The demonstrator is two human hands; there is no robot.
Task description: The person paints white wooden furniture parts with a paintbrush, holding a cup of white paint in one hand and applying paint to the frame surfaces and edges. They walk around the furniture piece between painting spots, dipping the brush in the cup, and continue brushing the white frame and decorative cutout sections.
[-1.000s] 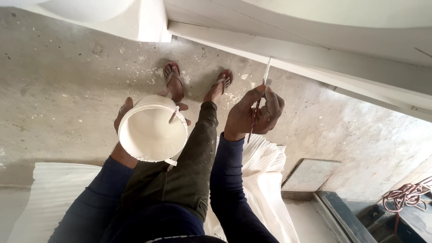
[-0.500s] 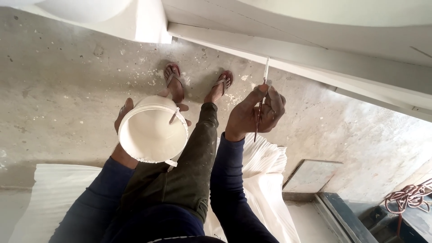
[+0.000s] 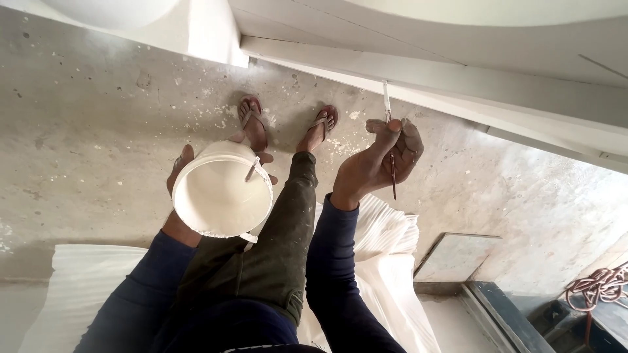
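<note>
A: Brush (image 3: 390,140) – thin, stick-like, white-coated tip up, dark reddish handle down. Right hand (image 3: 379,160) has it, fingers (image 3: 387,128) pinched together on the shaft mid-length, tip up against the white ledge (image 3: 458,78) overhead.

B: And the bucket?

A: Bucket (image 3: 222,196) – round, white, smooth inside, crusty drips on the rim, small metal handle lug at the top edge. Left hand (image 3: 186,176) cups it from under/behind, fingers wrapped round the wall, clamped on it. Sits at approx. thigh level, left of the brush, apart from it.

B: Surfaces?

A: Concrete floor (image 3: 98,131), grey, rough, pitted, white spatter esp. near the feet. Feet in sandals (image 3: 252,121), close to the wall base. White ribbed sheet (image 3: 386,261) lies in folds under the legs, spreads left & right.

B: Room to move?

A: Open floor to the left. Right side tighter: flat grey slab (image 3: 458,258) just beside the sheet, dark blue box edge (image 3: 510,317) next to that, reddish rope coil (image 3: 598,287) at far right. Ledge edge runs diagonally above the right hand.

B: Labels?

A: Can't make out any.
</note>
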